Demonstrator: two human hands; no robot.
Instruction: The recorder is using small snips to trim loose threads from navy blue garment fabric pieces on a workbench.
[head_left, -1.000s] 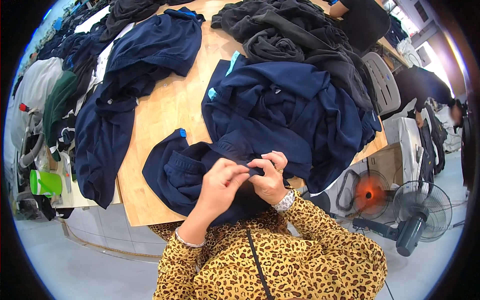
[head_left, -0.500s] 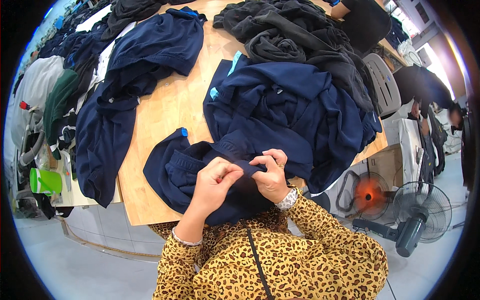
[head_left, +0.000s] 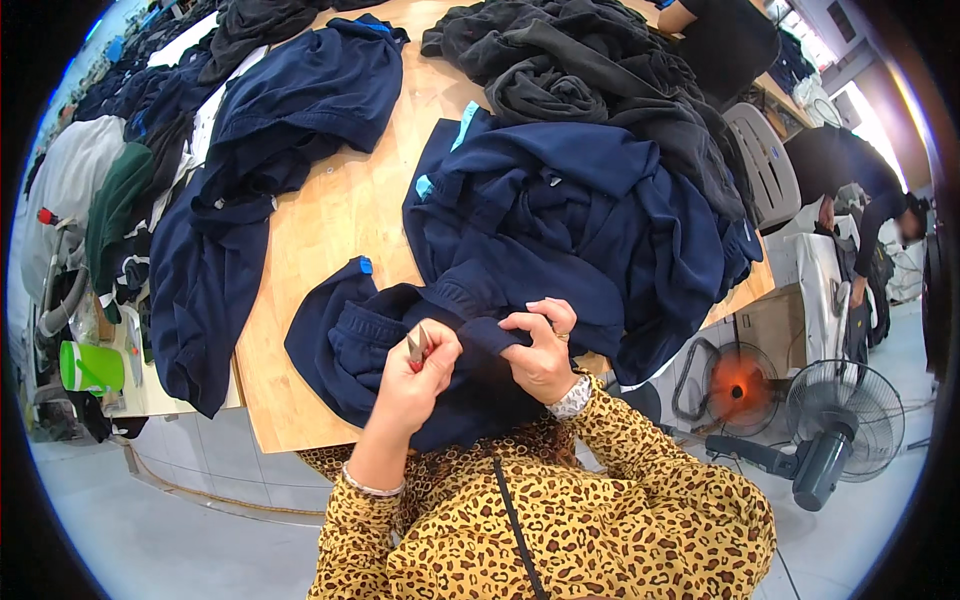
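My left hand (head_left: 412,390) is closed around a pair of thread snips (head_left: 417,344), with the metal blades pointing up past the fingers and a bit of red showing in the grip. Between the thumb and fingers of my right hand (head_left: 545,362) is pinched an edge of a navy garment (head_left: 330,345). The garment lies bunched at the table's near edge, with ribbed or gathered bands and a small blue tag at its far left corner. Under my hands part of it falls in dark shadow. The snips are apart from the cloth edge.
More navy garments (head_left: 560,220) lie heaped beyond my right hand, with dark grey clothing (head_left: 560,70) behind. Another navy pile (head_left: 310,90) hangs off the wooden table's (head_left: 300,390) left side. To the right stand a fan (head_left: 840,425), a glowing heater (head_left: 738,390) and a bending person (head_left: 850,175).
My left hand has drawn back left from the cloth edge and turned, so the snips' blades now show. My right hand keeps its pinch. The person at right has reached lower.
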